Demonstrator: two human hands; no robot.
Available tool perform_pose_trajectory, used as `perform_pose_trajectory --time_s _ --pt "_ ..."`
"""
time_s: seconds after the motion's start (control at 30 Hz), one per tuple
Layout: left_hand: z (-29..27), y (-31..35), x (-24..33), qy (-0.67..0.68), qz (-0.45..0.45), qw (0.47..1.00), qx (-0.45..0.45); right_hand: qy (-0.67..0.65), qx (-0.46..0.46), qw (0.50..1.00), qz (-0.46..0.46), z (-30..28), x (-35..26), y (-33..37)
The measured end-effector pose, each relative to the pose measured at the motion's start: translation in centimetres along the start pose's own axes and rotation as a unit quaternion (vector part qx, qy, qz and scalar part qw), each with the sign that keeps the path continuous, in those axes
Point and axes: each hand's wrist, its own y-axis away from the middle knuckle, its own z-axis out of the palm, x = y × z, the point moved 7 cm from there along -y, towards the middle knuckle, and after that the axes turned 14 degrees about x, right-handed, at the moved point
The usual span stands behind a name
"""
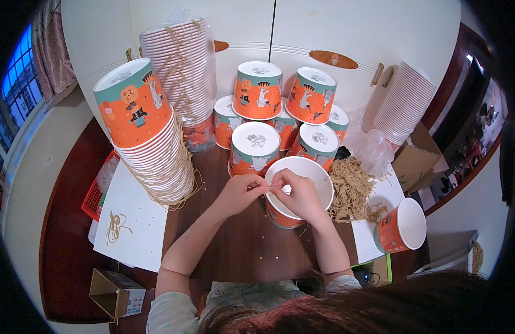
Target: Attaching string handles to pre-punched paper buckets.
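An orange and green paper bucket (318,172) stands upright in front of me, its white inside facing up. Over its near left rim, my left hand (242,192) and my right hand (297,193) meet with fingertips pinched. Between them is a short piece of thin tan cord (270,190), mostly covered by the fingers. My right wrist crosses the bucket's near right rim. Just right of the bucket lies a heap of loose tan cords (349,189). Behind my hands, several upside-down buckets (255,139) are grouped, two of them stacked on top.
A tall leaning stack of nested buckets (154,161) with cords hanging from it rises at left, with a bagged stack (176,67) behind. Another stack (405,103) stands far right. One bucket (386,231) lies tipped at the table's right edge. Some cord (117,227) rests on the left white board.
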Motion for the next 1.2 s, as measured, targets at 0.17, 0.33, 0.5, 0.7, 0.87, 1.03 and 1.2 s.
perform_pose_trajectory --time_s 0.17,0.33,0.5,0.7,0.87,1.03,1.2 --pt "0.0 0.0 -0.8 0.082 -0.045 0.995 -0.036 -0.021 -0.016 1.0 -0.005 0.0 0.2 0.0" --pt "0.8 1.1 -1.5 0.237 -0.268 0.928 -0.108 -0.073 -0.052 0.994 0.056 -0.1 0.2 0.0" --pt "0.9 1.4 -1.4 0.27 -0.295 0.909 -0.117 -0.073 -0.032 0.997 -0.022 -0.2 -1.5 -0.2" --pt "1.1 1.5 -1.2 0.282 -0.312 0.9 -0.111 -0.068 0.003 0.994 -0.09 -0.2 -2.0 0.0" --pt "1.2 1.6 -1.3 0.306 -0.302 0.892 -0.14 -0.07 0.032 0.991 -0.109 -0.3 -1.9 0.1" --pt "0.1 0.8 -1.2 0.212 -0.255 0.938 -0.096 -0.053 0.018 0.997 -0.045 -0.4 -0.7 -0.2" --pt "0.0 0.5 0.4 0.037 -0.012 0.998 -0.048 -0.078 0.013 0.997 -0.004 -0.2 -0.4 -0.3"
